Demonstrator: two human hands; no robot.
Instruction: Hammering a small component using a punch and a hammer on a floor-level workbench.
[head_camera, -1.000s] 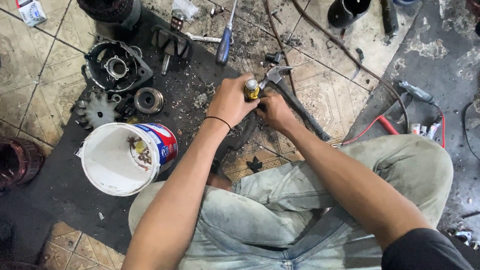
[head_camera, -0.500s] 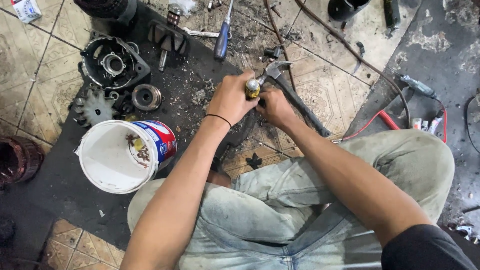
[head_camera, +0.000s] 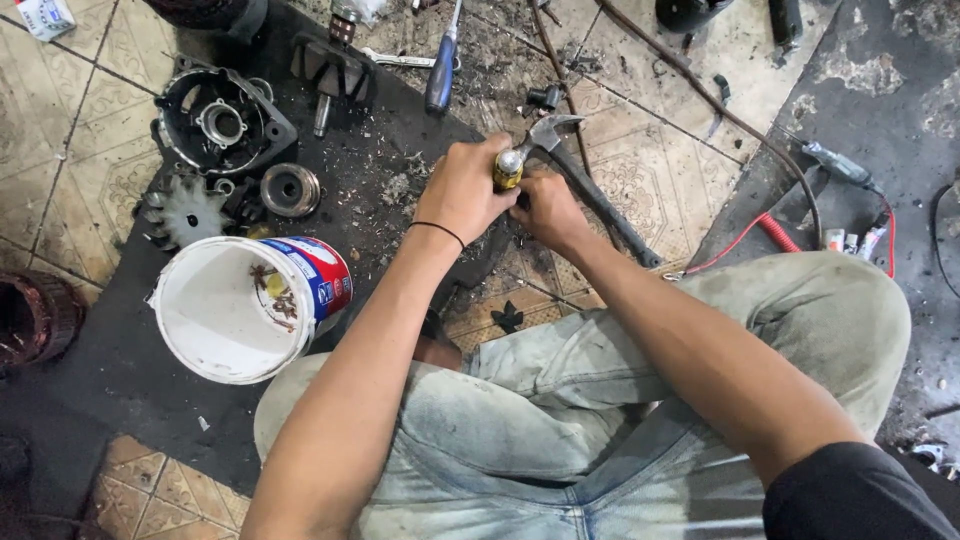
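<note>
**Hands locked on a yellow-handled tool over a littered floor**

Seated on the tiled floor, knees in pale jeans drawn up. Left hand (head_camera: 468, 190) closed around a yellow-handled tool (head_camera: 508, 170), held upright at the centre of the scene. Right hand (head_camera: 548, 208) pressed just beside it, fingers curled; exactly what it grips, hard to tell. Hammer (head_camera: 585, 180) lying touching the hands, head toward the far side. Compared with a second ago, almost no shift: same clasp, same spot, only the view drawn slightly nearer. Apparently a steady, sustained effort rather than a fresh move. To the left, a white bucket (head_camera: 245, 308) on its side; farther off, a dark round housing (head_camera: 222, 122) and a blue-handled screwdriver (head_camera: 441, 72).
</note>
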